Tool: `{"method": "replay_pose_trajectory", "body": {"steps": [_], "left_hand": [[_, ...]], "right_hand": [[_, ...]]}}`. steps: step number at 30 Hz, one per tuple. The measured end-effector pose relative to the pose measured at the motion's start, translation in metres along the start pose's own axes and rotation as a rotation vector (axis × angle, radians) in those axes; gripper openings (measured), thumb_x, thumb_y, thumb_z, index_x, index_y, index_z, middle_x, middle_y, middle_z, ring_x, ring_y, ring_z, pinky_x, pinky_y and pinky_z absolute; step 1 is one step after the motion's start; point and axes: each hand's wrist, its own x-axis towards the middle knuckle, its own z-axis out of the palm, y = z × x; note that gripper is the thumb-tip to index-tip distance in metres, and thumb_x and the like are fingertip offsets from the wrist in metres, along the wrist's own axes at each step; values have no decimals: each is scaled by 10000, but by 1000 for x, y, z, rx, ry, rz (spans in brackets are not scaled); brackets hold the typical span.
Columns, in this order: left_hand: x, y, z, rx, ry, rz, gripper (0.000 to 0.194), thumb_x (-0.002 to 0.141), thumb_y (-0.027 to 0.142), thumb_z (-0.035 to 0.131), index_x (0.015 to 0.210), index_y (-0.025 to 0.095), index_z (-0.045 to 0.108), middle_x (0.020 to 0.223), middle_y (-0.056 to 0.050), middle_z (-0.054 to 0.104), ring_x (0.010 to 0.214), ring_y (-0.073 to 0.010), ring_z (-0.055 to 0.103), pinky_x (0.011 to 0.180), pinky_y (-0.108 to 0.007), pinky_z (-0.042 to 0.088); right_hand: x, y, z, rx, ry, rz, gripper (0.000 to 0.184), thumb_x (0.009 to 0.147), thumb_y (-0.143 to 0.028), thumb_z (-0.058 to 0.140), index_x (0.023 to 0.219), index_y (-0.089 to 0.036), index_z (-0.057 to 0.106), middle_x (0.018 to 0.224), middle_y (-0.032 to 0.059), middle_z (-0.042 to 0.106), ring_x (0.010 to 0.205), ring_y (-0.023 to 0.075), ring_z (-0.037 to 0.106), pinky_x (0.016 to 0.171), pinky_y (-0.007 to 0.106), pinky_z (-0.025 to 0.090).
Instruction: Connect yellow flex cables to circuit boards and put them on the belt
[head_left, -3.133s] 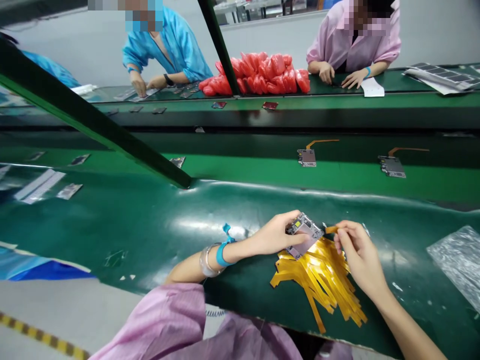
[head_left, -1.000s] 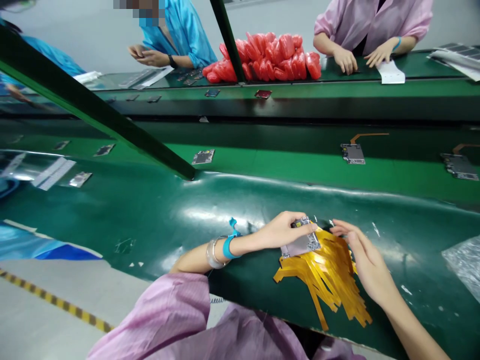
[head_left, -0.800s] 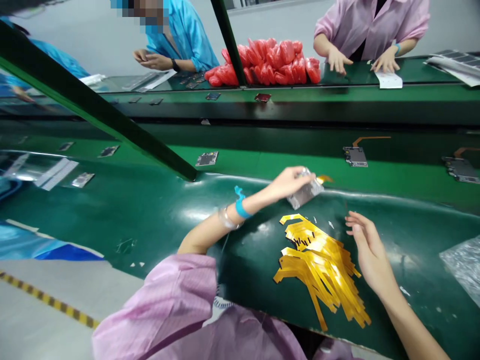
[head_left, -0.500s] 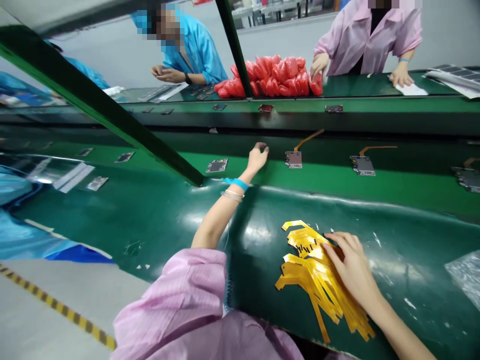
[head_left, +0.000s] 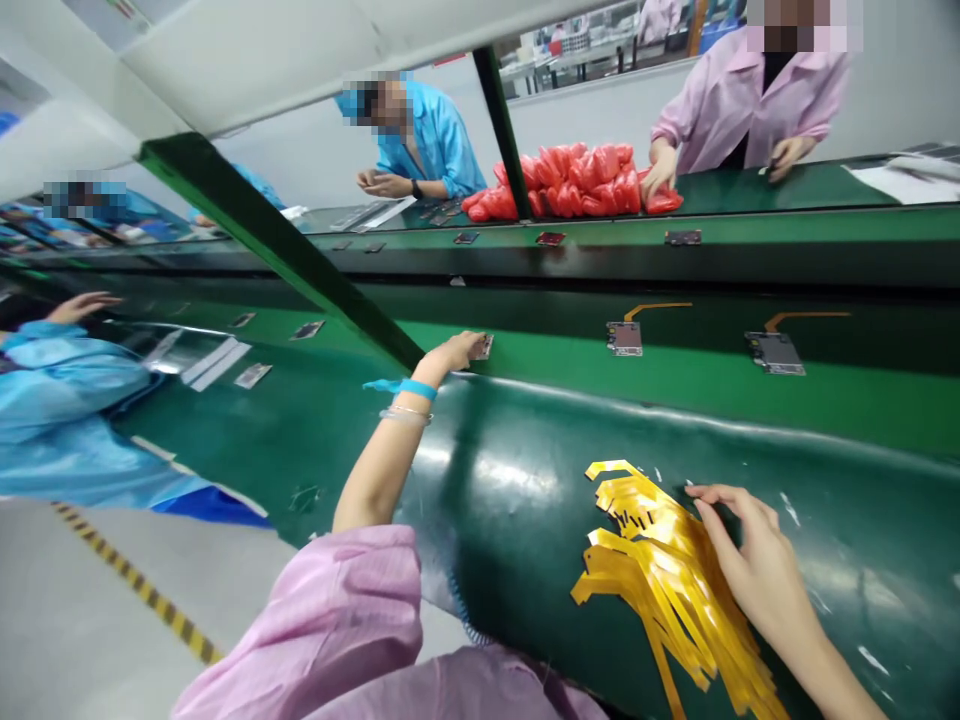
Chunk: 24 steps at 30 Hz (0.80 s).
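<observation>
My left hand (head_left: 453,352) reaches over the green belt, its fingers closed on the edge of a small circuit board (head_left: 484,347). The fingers partly cover that board. My right hand (head_left: 757,555) is just right of a pile of yellow flex cables (head_left: 660,560) on the green mat. Its thumb and forefinger are pinched together, and a tiny pale bit shows at the fingertip; I cannot make out what it is. Two more circuit boards, one reddish (head_left: 625,339) and one grey (head_left: 778,353), lie on the belt, each with an orange flex cable sticking out.
A green post (head_left: 300,260) slants down beside my left hand. Other boards (head_left: 307,330) lie along the belt to the left. Red plastic bags (head_left: 570,180) are heaped across the line, where co-workers in blue and pink stand. A co-worker's blue sleeve (head_left: 67,400) is at left.
My left hand has come back left and down onto the circuit board. My right hand has drawn off the flex cables to the right. The view has shifted left and up.
</observation>
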Motion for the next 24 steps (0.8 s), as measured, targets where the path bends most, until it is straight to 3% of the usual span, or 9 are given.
{"method": "replay_pose_trajectory", "body": {"steps": [4,8,10,12,14,16,19,21,24], "left_hand": [[-6,8,-16,87,10,-84,417,851,230,752,1240,145,629,1282,-118,634,1205,-305,564,1017,-488,470],[-9,15,-33,110,82,-77,387,790,208,814,1091,105,593,1008,-67,687,1046,-279,599,874,-329,480],[-16,34,-36,112,115,-41,291,840,243,773,1027,138,576,873,-28,683,905,-238,634,783,-254,448],[-34,73,-32,46,180,61,236,905,314,706,1047,183,571,880,-16,698,832,-217,654,730,-237,429],[-65,127,-20,-215,260,265,276,909,376,696,1092,200,589,971,-43,731,858,-229,679,731,-259,453],[-105,186,-3,-514,166,469,235,966,405,610,1084,203,634,1020,-53,745,886,-215,688,774,-277,495],[-163,255,22,-656,-4,674,169,965,355,616,968,199,682,921,-30,727,814,-178,665,739,-260,492],[-189,279,32,-695,-46,709,128,949,314,640,971,197,689,908,-26,713,811,-171,650,730,-257,486],[-204,289,37,-747,-31,684,123,939,262,650,1039,200,687,925,-22,709,845,-174,644,768,-266,488]], "right_hand": [[-3,-21,-1,210,24,130,132,1010,-384,518,984,-256,535,895,39,672,862,231,643,775,328,461],[-5,-30,3,237,37,118,146,998,-340,539,1105,-242,532,706,-69,457,621,153,501,630,260,421],[-6,-32,6,252,20,103,176,980,-321,580,1133,-234,576,661,-96,351,568,133,426,593,245,389],[-9,-34,8,263,6,85,126,978,-305,589,1071,-229,627,643,-101,304,541,121,381,563,238,355],[-12,-37,10,269,8,63,98,979,-292,590,1010,-224,655,635,-100,296,531,114,367,551,238,335],[-14,-40,11,266,22,41,94,974,-282,600,985,-221,670,636,-96,311,536,113,377,554,240,335],[-16,-41,10,253,47,16,90,969,-271,612,957,-219,685,632,-88,347,551,117,398,571,245,349],[-16,-41,8,247,61,2,103,971,-268,612,925,-217,688,625,-84,363,551,119,401,573,250,352],[-16,-42,4,249,79,-19,127,978,-265,608,896,-216,691,616,-78,373,549,121,406,575,255,359]]}}
